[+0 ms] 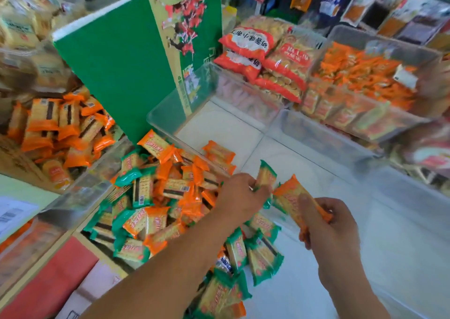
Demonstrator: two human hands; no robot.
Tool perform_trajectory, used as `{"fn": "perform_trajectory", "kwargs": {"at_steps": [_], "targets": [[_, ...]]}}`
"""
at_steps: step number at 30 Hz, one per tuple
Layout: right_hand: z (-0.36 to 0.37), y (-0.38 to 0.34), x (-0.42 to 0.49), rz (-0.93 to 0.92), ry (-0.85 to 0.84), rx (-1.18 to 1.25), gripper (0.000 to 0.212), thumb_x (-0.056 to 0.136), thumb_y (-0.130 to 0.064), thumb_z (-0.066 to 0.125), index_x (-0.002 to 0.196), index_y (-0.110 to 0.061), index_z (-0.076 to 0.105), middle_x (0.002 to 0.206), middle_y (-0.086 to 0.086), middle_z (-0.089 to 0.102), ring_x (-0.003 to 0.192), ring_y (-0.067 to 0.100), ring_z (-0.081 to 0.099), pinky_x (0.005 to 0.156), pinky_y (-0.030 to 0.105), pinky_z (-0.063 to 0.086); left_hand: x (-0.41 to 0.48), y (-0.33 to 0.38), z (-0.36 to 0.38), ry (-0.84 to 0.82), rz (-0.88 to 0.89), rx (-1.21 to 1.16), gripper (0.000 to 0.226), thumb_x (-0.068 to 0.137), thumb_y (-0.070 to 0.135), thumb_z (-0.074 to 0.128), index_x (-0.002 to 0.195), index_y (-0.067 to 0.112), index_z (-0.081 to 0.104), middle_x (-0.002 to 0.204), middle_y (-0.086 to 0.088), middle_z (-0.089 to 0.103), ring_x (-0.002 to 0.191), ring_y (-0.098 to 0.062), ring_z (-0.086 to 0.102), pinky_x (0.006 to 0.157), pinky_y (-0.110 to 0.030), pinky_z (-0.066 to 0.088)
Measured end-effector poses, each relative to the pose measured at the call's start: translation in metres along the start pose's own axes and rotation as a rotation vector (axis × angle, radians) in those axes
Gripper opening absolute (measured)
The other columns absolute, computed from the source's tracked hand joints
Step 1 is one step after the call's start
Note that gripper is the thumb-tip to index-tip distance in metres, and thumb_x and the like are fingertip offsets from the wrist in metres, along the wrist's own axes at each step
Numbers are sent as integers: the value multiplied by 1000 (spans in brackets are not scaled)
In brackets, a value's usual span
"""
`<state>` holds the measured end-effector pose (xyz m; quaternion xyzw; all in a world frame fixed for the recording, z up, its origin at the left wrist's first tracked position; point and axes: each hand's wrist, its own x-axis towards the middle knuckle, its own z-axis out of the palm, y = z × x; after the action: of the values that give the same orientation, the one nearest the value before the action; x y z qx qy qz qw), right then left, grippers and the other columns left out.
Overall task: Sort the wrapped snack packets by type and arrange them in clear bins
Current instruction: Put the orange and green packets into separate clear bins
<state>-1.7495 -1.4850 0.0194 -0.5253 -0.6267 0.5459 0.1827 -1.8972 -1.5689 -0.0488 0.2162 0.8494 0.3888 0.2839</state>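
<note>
A heap of orange and green wrapped cracker packets (160, 196) fills an open box at centre left. My left hand (239, 196) pinches a green packet (265, 176) above the heap's right edge. Beside it, my right hand (328, 221) grips an orange packet (292, 196). Both hands hover over a large clear bin (190, 104) with a white bottom. A few orange packets (219, 154) lie at the bin's far left, and several green packets (258, 257) lie near its front.
A tall green carton (117, 75) stands behind the heap. Clear bins of orange packets sit at left (60, 128) and back right (360, 82). Red biscuit bags (263, 60) are stacked behind the bin. Hanging snack bags line the back.
</note>
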Motion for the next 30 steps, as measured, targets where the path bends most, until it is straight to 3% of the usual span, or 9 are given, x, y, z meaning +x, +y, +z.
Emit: {"fn": "perform_trajectory", "kwargs": {"at_steps": [2,4,6,14,21,23,25,27,30], "targets": [[1,-6,4,-2,-9,-2,24,90,-33,74,90,-15,59,58,14,61,45,20,51,55,36,44,8,-5,15,-40,-52,42,31,94,44,68,101,14,73,93,-2,69,84,-17,65,70,-31,51],[6,-11,8,-5,-34,-17,24,89,-35,75,91,-17,60,62,14,65,49,19,54,57,39,48,1,-14,20,-74,-124,-138,27,96,32,67,117,15,70,109,-3,70,98,-21,68,88,-33,56],[18,-17,14,-39,-71,-64,25,88,-39,76,91,-19,61,61,8,67,51,16,58,61,39,51,-13,-26,16,-76,-155,-315,26,96,28,66,120,19,67,108,4,67,103,-19,68,96,-39,56],[123,-44,76,-211,-319,-341,20,87,-43,76,99,-29,69,94,-11,70,88,9,65,71,30,51,-49,-96,-67,253,-291,-266,13,99,29,62,104,39,70,97,13,71,85,-5,67,73,-29,53],[183,-51,129,-456,-428,-1166,32,93,-49,54,115,-30,68,109,-4,70,105,25,64,92,39,53,-38,-114,-98,371,-280,-52,19,96,33,66,115,31,63,98,19,61,80,-1,58,63,-21,47],[188,-49,121,-567,-441,-1039,28,95,-45,57,116,-31,69,112,-6,67,105,21,62,88,39,54,-36,-119,-108,460,-182,61,22,95,27,68,117,24,69,106,13,63,90,-7,61,71,-20,46],[195,-42,105,-739,-454,-769,17,95,-38,63,105,-30,72,99,-10,64,91,15,61,75,32,50,-32,-127,-123,588,-72,163,20,93,21,70,113,23,73,114,12,64,107,-12,59,82,-25,46],[203,-38,84,-855,-521,-639,12,91,-37,67,97,-29,73,89,-13,60,81,10,57,70,31,47,-21,-132,-143,632,-59,176,21,95,24,68,115,22,73,116,9,66,109,-15,61,83,-30,51],[213,-35,65,-828,-607,-540,10,91,-39,70,97,-31,73,87,-15,62,76,2,55,71,29,49,9,-137,-157,547,-168,128,35,99,32,63,131,18,64,117,1,70,100,-20,68,78,-30,54]]}}
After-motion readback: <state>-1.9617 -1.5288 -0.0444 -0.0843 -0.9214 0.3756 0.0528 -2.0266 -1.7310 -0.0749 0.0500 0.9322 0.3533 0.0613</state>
